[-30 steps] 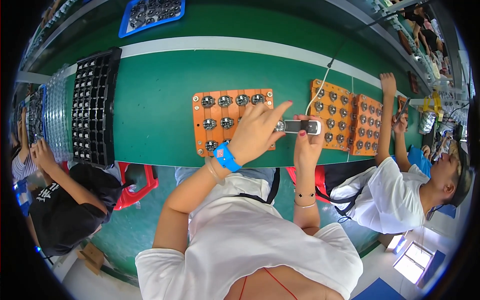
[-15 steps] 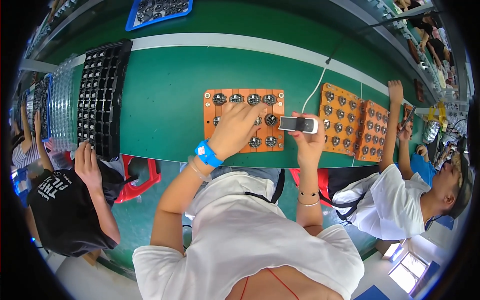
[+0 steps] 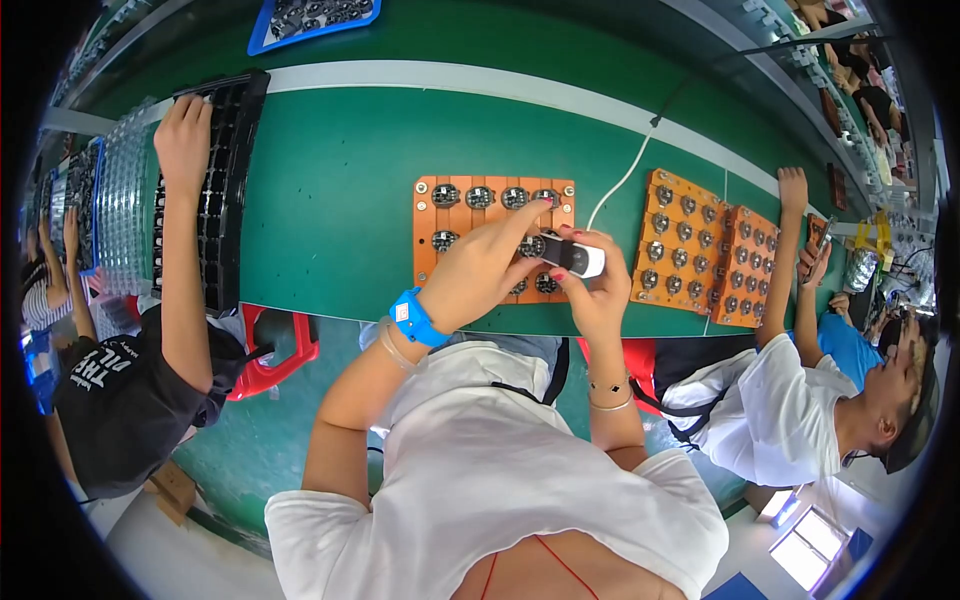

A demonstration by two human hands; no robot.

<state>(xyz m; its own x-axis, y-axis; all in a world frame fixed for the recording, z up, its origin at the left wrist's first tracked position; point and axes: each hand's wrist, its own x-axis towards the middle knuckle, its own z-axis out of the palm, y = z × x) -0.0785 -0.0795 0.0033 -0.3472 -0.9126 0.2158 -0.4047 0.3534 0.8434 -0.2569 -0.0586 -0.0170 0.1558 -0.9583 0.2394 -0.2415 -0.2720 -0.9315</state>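
An orange fixture plate [image 3: 424,262] lies in front of me, with round black electronic modules [image 3: 445,196] set in rows of pockets. My left hand [image 3: 472,268] reaches over it, thumb and index finger apart around one module [image 3: 531,246]. Whether that module is lifted from its pocket, I cannot tell. The index fingertip is beside a top-row module [image 3: 547,198]. In my right hand [image 3: 601,292] is a white-and-black corded handheld device [image 3: 578,258], gripped between thumb and fingers. Its dark end meets the module between my left fingers. My left hand hides part of the plate.
Two more orange plates with modules [image 3: 680,240] [image 3: 749,265] lie to the right. A white cable [image 3: 612,192] runs from the device to the back. At left are a black compartment tray [image 3: 228,190] and a co-worker's hand [image 3: 184,130]; a blue tray [image 3: 262,30] stands far back.
My right hand has brought the handheld device left and onto the plate's modules. My left hand and the plate have shifted slightly right. The left co-worker's hand has moved farther over the black tray.
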